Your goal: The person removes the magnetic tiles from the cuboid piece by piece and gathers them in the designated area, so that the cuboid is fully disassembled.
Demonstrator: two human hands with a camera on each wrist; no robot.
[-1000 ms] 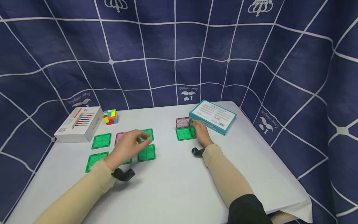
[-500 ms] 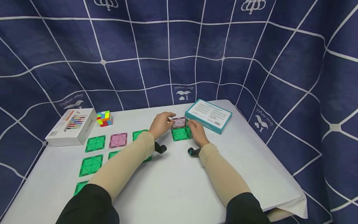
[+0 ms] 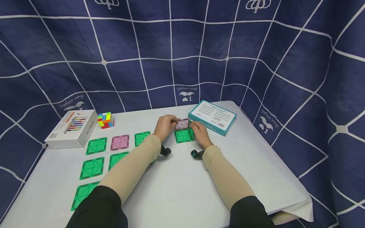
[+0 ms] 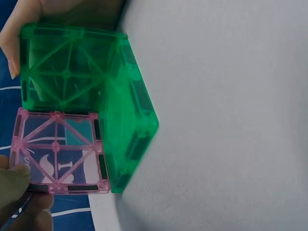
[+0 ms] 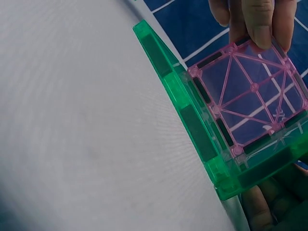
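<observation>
In the head view, a pink magnetic tile [image 3: 182,124] stands upright at the back edge of a flat green magnetic tile [image 3: 184,136]. My left hand [image 3: 164,127] pinches the pink tile near its outer edge, between thumb and fingers. At the right side, my right hand [image 3: 201,134] holds an upright green magnetic tile [image 4: 66,72], its thumb at that tile's edge in the left wrist view. The pink tile [image 5: 255,89] meets both green tiles at a corner. Part of the right hand is hidden behind the green tile in the right wrist view.
Several flat green tiles [image 3: 92,168] and a pink tile [image 3: 119,142] lie in rows at left, partly covered by the left arm. A white box [image 3: 72,128] and a puzzle cube [image 3: 105,120] stand behind them. A teal box [image 3: 212,117] lies just beyond the right hand.
My left hand has swung right from above the tile rows to the upright pink tile and now pinches it. The right hand stays at the upright green tile.
</observation>
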